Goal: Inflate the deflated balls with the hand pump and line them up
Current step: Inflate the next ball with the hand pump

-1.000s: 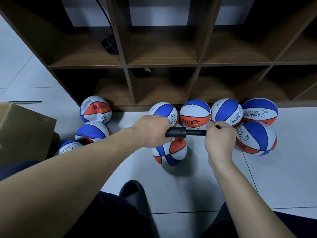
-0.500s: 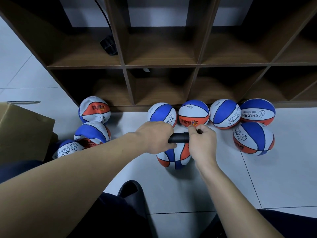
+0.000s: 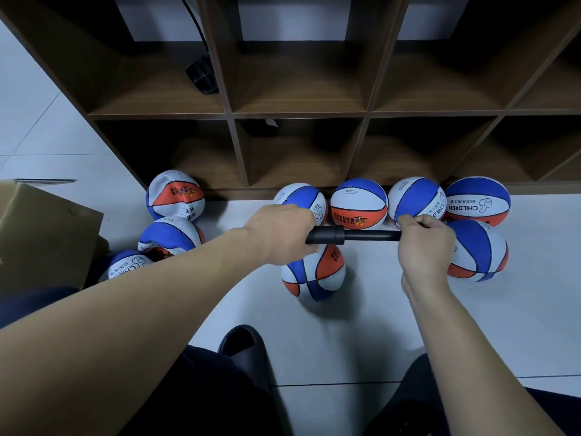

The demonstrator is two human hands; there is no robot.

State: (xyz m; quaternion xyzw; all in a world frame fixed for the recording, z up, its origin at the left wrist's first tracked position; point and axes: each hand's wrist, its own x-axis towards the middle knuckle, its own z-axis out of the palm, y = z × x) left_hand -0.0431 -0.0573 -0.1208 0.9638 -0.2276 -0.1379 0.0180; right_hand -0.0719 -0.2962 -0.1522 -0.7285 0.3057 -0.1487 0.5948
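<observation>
1. The black hand pump lies level, long axis left to right, above the ball on the floor.
2. Left hand fingers wrap the barrel; right hand fingers grip the extended handle end.

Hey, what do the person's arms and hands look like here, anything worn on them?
Both forearms are bare as far as the picture shows: no sleeves in view, no gloves, no watch, no bracelet. The left hand and the right hand show no rings that can be made out. No cables or markings are on either arm.
</observation>
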